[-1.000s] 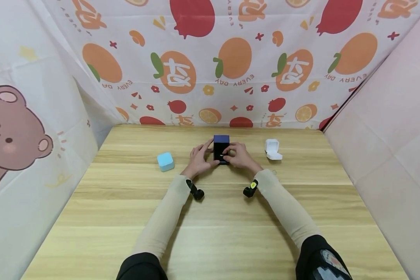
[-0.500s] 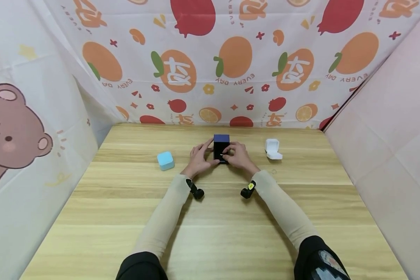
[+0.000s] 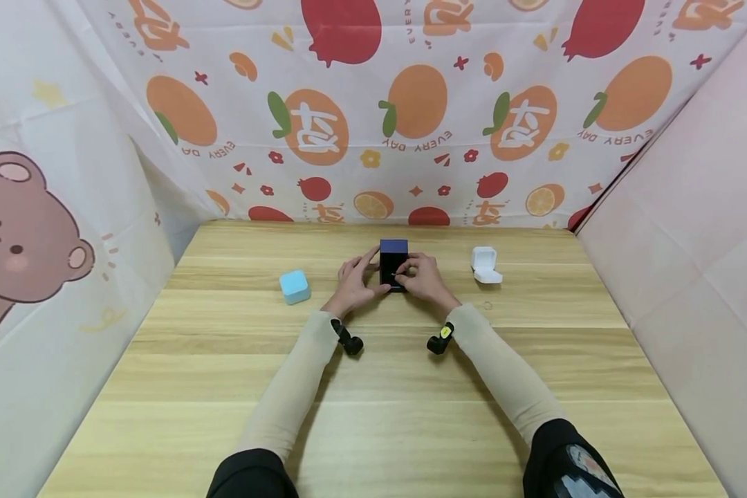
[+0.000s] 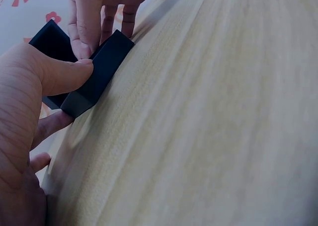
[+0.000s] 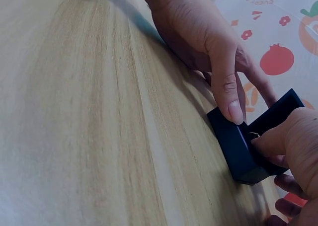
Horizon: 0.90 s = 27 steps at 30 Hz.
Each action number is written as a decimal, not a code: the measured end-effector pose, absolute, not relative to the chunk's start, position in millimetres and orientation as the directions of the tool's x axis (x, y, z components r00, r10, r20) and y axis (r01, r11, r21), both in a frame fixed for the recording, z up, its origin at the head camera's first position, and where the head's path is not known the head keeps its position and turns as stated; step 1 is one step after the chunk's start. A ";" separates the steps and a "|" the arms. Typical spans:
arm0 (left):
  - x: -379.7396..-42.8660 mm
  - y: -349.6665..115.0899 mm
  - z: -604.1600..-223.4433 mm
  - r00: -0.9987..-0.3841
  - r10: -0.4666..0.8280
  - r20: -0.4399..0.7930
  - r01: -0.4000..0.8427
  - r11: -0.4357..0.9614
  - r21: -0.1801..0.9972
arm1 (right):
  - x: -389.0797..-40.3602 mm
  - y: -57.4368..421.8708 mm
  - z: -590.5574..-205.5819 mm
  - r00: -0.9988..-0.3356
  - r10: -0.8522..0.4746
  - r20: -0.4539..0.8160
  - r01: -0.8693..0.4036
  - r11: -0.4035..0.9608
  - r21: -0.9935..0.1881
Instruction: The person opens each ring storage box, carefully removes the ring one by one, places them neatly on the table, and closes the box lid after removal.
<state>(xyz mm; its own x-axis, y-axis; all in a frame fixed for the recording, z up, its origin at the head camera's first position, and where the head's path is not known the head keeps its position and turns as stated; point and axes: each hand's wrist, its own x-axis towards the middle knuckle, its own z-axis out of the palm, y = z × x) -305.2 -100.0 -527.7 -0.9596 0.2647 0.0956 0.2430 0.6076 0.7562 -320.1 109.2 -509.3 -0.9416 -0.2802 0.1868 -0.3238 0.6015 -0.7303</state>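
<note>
A dark navy ring box (image 3: 393, 247) stands on the table with its lid raised. My left hand (image 3: 355, 286) holds it from the left, thumb (image 5: 232, 107) on the front edge and fingers spread along the side. Inside the box, my right hand (image 3: 429, 279) pinches a small ring (image 5: 254, 134) between thumb and forefinger. The ring shows only as a thin shiny arc in the right wrist view; how deep it sits in the slot is hidden by the fingertips. In the left wrist view, the front wall of the box hides the ring.
To the left lies a closed light blue box (image 3: 295, 287). An open white ring box (image 3: 485, 266) stands at right, and a thin ring (image 3: 487, 305) lies in front of it on the wooden table (image 3: 386, 429). A fruit-patterned cloth (image 3: 361, 138) hangs behind.
My right wrist has shifted slightly left and its fingers have moved a little at the ring. My left hand and the navy ring box have stayed in place.
</note>
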 end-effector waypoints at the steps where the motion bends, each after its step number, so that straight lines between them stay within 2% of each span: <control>1: -305.6 -99.9 -528.1 -0.960 0.263 0.095 0.242 0.610 0.755 | -320.1 108.9 -509.2 -0.940 -0.282 0.193 -0.330 0.597 -0.731; 27: -303.4 -98.7 -527.3 -0.962 0.260 0.088 0.233 0.607 0.759 | -318.1 106.4 -509.6 -0.959 -0.253 0.128 -0.259 0.599 -0.758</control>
<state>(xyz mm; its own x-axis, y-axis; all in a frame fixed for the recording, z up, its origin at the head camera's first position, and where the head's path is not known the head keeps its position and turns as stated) -303.4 -98.7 -527.3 -0.9617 0.2598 0.0876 0.2332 0.6073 0.7594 -318.1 106.4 -509.6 -0.9590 -0.2530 0.1278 -0.2591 0.5990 -0.7577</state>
